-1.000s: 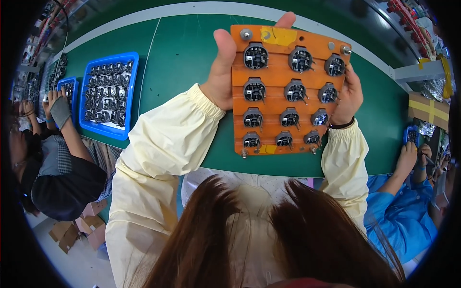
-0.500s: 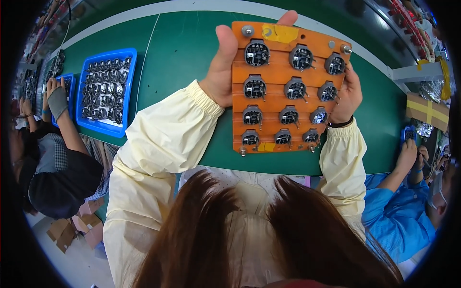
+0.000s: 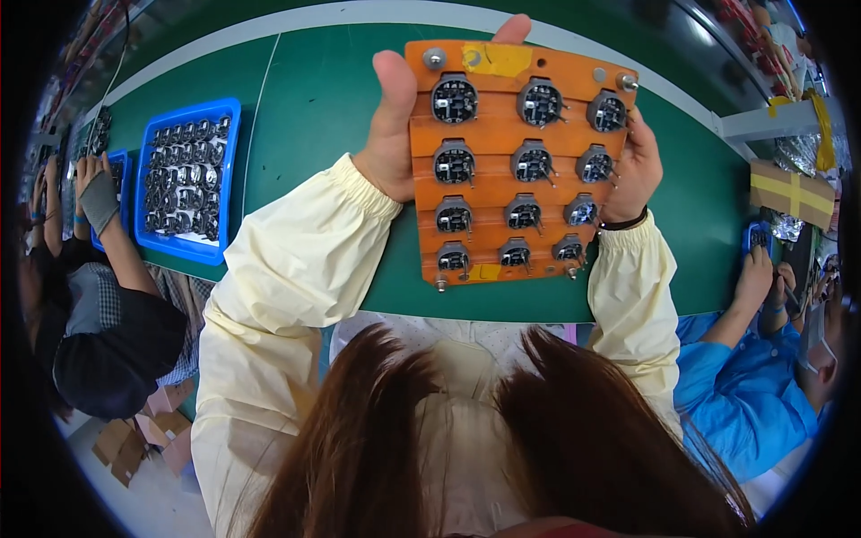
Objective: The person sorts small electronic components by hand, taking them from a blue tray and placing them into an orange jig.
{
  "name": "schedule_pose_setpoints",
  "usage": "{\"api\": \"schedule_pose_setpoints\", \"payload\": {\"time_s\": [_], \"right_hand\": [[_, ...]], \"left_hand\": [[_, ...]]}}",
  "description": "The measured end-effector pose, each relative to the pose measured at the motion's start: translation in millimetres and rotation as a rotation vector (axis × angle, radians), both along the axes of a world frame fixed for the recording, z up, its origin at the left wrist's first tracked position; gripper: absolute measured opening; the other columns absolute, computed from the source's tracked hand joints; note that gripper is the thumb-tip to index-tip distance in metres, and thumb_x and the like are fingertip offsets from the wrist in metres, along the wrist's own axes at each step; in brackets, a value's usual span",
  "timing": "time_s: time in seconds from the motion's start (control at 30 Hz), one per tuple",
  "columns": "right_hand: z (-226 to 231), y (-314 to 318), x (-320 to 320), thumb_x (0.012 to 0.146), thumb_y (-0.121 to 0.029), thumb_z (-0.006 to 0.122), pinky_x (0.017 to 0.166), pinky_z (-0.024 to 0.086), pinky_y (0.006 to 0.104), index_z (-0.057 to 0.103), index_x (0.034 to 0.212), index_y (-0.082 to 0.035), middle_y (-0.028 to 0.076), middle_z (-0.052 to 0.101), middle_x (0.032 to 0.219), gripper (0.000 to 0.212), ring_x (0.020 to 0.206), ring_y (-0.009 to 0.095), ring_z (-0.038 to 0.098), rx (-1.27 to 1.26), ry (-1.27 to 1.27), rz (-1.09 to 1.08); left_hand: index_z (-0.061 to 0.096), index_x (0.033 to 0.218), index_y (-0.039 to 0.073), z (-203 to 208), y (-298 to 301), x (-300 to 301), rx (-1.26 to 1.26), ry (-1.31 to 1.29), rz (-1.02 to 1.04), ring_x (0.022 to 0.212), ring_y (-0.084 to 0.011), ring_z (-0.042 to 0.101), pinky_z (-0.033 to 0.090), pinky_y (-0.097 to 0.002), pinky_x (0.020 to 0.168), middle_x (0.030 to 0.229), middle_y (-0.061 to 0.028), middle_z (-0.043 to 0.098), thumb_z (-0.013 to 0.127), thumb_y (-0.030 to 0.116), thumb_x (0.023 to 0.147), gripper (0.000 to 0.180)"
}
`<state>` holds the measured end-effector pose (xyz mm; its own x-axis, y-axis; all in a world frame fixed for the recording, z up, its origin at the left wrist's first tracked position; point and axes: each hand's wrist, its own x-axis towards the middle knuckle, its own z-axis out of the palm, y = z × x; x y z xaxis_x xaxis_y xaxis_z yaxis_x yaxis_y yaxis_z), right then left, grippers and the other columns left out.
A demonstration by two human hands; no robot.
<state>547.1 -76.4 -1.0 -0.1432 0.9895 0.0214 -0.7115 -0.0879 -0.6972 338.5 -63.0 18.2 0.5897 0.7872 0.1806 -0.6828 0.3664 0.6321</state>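
Held up between my two hands is an orange fixture board [image 3: 489,197], its face turned toward me. Rows of round dark-grey housings [image 3: 455,99] with small electronic parts inside sit in it, thin pins sticking out at their sides. Metal posts mark the board's corners, and yellow tape [image 3: 498,60] is stuck along its top edge. My left hand [image 3: 392,134] grips the left edge, thumb up along the side and a fingertip showing over the top; its other fingers are behind the board. On the right edge my right hand [image 3: 637,170] is closed, its fingers partly hidden behind.
A blue tray [image 3: 231,170] of similar small dark parts lies on the green table [image 3: 305,108] at left. Beside it a co-worker's gloved hand [image 3: 99,193] works at another tray. At right, a person in blue [image 3: 735,386] handles parts near a cardboard box [image 3: 789,193].
The board and both my hands appear a little further left in the picture; the tray and table have shifted left too. My grip looks the same.
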Motion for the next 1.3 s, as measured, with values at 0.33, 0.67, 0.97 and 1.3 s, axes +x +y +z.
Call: {"api": "schedule_pose_setpoints", "payload": {"time_s": [0.33,0.67,0.97,1.3], "right_hand": [[7.4,0.4,-5.6,0.095,-0.029,0.032,0.087,0.047,0.0346,0.052,0.113,0.0,0.012,0.059,0.109,0.039,0.096,0.022,0.058,-0.005,0.083,0.141],[-2.9,7.8,-3.9,0.095,-0.029,0.034,0.084,0.048,0.0323,0.053,0.111,0.0,0.011,0.061,0.107,0.038,0.093,0.021,0.06,0.13,0.31,0.277],[1.9,8.4,-3.9,0.094,-0.03,0.035,0.083,0.048,0.0319,0.052,0.112,-0.001,0.011,0.061,0.106,0.038,0.092,0.02,0.06,0.107,0.266,0.32],[0.8,8.8,-6.2,0.094,-0.03,0.036,0.083,0.048,0.031,0.053,0.11,-0.001,0.011,0.061,0.105,0.037,0.091,0.019,0.06,0.041,0.149,0.202]], "left_hand": [[0.01,0.144,0.011,-1.6,0.5,-0.1,-0.005,-0.035,0.014,0.126,-0.0297,0.036,0.032,-0.0474,0.103,0.141,-0.0147,0.031,0.055,0.077,0.06,0.115],[0.011,0.144,0.013,-5.5,0.9,-0.4,-0.01,-0.072,-0.002,0.127,-0.0304,0.034,0.031,-0.0482,0.103,0.141,-0.0135,0.031,0.052,0.077,0.065,0.109],[0.011,0.144,0.014,-8.0,2.8,-2.2,-0.001,-0.099,-0.018,0.128,-0.0307,0.034,0.03,-0.0499,0.103,0.142,-0.0132,0.03,0.053,0.075,0.065,0.108],[0.009,0.144,0.014,-6.8,3.5,-3.2,0.002,-0.106,-0.042,0.128,-0.0311,0.033,0.031,-0.0495,0.103,0.142,-0.0135,0.029,0.054,0.074,0.065,0.109]]}}
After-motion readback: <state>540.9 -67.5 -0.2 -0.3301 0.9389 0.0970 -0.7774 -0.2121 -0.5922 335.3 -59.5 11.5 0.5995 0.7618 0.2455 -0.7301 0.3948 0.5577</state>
